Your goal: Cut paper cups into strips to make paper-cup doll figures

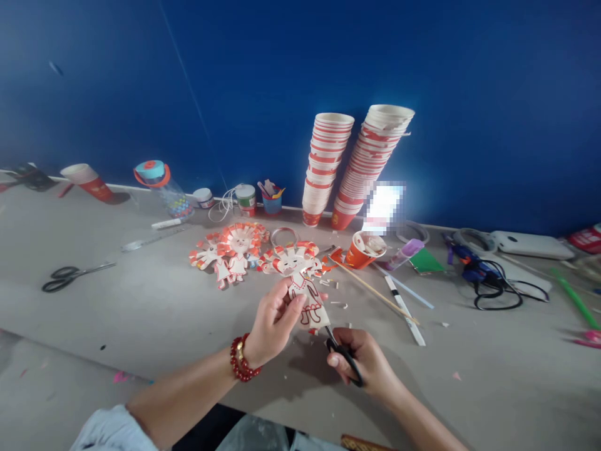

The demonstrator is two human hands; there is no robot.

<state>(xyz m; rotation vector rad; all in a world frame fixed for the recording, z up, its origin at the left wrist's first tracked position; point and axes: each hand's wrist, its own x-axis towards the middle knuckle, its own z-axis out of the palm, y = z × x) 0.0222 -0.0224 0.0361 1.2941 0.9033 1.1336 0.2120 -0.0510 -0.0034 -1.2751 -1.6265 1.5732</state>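
Note:
My left hand [275, 322] pinches a paper doll cutout [304, 299], a white figure with a drawn dress and a fringed red-and-white head. Black-handled scissors [347, 358] are in my right hand [359, 360], fingers wrapped round the loops. Their blades meet the lower edge of the doll, near its drawn feet; the doll's paper partly hides them. Behind my left hand, other finished-looking paper dolls [237, 250] with similar fringed heads lie together on the table. Small paper scraps [340, 305] are scattered to the right of the doll.
Two tall stacks of paper cups [326, 169] lean at the blue wall. An orange cup [364, 254] holds scraps. A wooden stick [375, 291] and a marker [406, 313] lie right. Another pair of scissors [70, 274] rests left. A glue gun [479, 266] with its cord lies farther right.

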